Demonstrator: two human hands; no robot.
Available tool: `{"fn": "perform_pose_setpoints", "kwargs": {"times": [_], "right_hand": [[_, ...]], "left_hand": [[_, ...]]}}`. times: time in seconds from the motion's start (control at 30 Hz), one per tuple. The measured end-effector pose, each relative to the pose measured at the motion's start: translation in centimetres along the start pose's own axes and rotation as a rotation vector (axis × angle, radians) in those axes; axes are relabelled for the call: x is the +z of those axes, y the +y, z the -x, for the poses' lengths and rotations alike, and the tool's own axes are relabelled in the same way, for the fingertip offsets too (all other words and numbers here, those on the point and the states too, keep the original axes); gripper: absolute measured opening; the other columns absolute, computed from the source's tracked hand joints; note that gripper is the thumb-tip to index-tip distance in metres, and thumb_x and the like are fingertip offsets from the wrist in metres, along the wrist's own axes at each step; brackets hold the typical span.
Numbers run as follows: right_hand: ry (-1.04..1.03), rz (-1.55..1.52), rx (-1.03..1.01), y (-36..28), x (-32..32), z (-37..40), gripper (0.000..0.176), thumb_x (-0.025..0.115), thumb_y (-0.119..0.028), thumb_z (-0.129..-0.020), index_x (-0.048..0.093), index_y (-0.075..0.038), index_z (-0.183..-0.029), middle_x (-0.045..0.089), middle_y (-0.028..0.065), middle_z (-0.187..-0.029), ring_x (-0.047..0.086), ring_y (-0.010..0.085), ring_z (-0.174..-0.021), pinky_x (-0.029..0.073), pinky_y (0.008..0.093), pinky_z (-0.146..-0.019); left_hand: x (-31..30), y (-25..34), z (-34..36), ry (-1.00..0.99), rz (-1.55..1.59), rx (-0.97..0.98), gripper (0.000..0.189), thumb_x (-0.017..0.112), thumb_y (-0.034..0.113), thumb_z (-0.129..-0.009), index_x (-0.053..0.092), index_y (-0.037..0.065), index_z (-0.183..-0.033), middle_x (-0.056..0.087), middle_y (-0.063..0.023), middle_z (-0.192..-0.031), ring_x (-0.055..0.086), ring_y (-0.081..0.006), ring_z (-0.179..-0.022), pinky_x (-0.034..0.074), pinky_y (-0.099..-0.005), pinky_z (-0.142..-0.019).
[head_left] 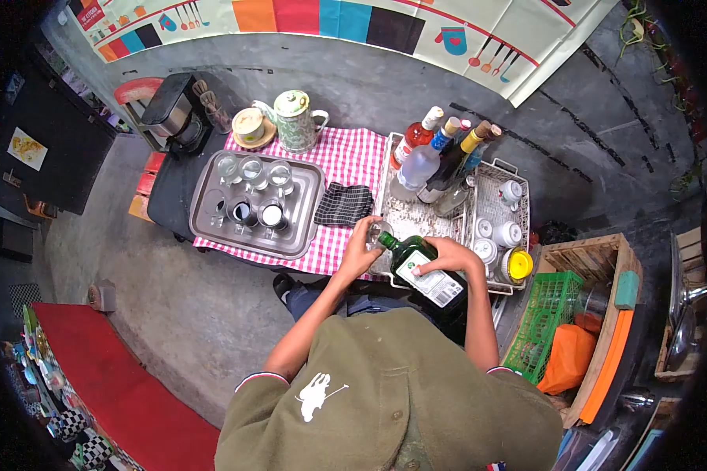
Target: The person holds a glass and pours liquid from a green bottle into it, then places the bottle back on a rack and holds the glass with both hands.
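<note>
My right hand point(448, 261) is wrapped round a green liquor bottle point(429, 275) with a white label. The bottle tilts, its neck pointing up and left. At its mouth, my left hand point(358, 251) grips a small clear glass point(378, 231); whether liquid runs into it is too small to tell. Left of my hands, a metal tray point(298, 243) bears several glass mugs, such as a clear mug point(280, 174); one front mug point(243, 212) has dark contents and another front mug point(272, 215) shows a white top. A dark checked cloth point(344, 204) lies between tray and hands.
Several bottles point(422, 166) stand in a white wire basket point(393, 141) ahead. Beside it, another wire basket point(495, 170) holds cans and a yellow-lidded container point(519, 265). A patterned teapot point(294, 125), a cup point(248, 125) and a coffee maker point(177, 118) stand behind. A wooden crate point(617, 271) sits right.
</note>
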State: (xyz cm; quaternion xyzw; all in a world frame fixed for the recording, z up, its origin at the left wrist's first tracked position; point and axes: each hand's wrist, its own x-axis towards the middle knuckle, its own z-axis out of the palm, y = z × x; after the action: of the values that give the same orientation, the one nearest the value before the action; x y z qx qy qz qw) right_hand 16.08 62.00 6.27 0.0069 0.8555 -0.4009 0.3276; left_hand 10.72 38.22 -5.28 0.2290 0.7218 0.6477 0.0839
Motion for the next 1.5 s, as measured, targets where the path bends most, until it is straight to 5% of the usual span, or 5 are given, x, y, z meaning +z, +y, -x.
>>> {"fn": "perform_pose_setpoints", "kwargs": {"times": [1.03, 1.13, 1.5], "right_hand": [[-0.027, 0.038, 0.017, -0.9, -0.5, -1.1, 0.069, 0.086, -0.04, -0.068, 0.064, 0.002, -0.117, 0.072, 0.0146, -0.099, 0.068, 0.0204, -0.086, 0.052, 0.0344, -0.081], [-0.04, -0.019, 0.015, -1.2, -0.5, -0.9, 0.068, 0.086, -0.04, -0.068, 0.064, 0.002, -0.116, 0.072, 0.0146, -0.098, 0.068, 0.0204, -0.085, 0.052, 0.0343, -0.08], [-0.017, 0.012, -0.026, -0.8, -0.5, -1.1, 0.065, 0.086, -0.04, -0.068, 0.065, 0.003, -0.113, 0.072, 0.0142, -0.097, 0.068, 0.0203, -0.085, 0.052, 0.0339, -0.079]], "left_hand": [[-0.6, -0.5, -0.3, 0.017, -0.02, -0.014, 0.069, 0.067, -0.009, -0.069, 0.048, 0.003, -0.134, 0.051, -0.0125, -0.131, 0.052, -0.0244, -0.126, 0.045, -0.0346, -0.104], [-0.3, -0.3, -0.4, 0.07, 0.098, -0.047, 0.063, 0.066, -0.006, -0.066, 0.052, 0.002, -0.127, 0.056, -0.0151, -0.126, 0.053, -0.0308, -0.125, 0.04, -0.037, -0.107], [-0.3, -0.2, -0.6, 0.05, 0.076, -0.035, 0.063, 0.064, -0.007, -0.066, 0.052, 0.002, -0.127, 0.055, -0.0153, -0.126, 0.051, -0.0308, -0.126, 0.038, -0.0367, -0.109]]}}
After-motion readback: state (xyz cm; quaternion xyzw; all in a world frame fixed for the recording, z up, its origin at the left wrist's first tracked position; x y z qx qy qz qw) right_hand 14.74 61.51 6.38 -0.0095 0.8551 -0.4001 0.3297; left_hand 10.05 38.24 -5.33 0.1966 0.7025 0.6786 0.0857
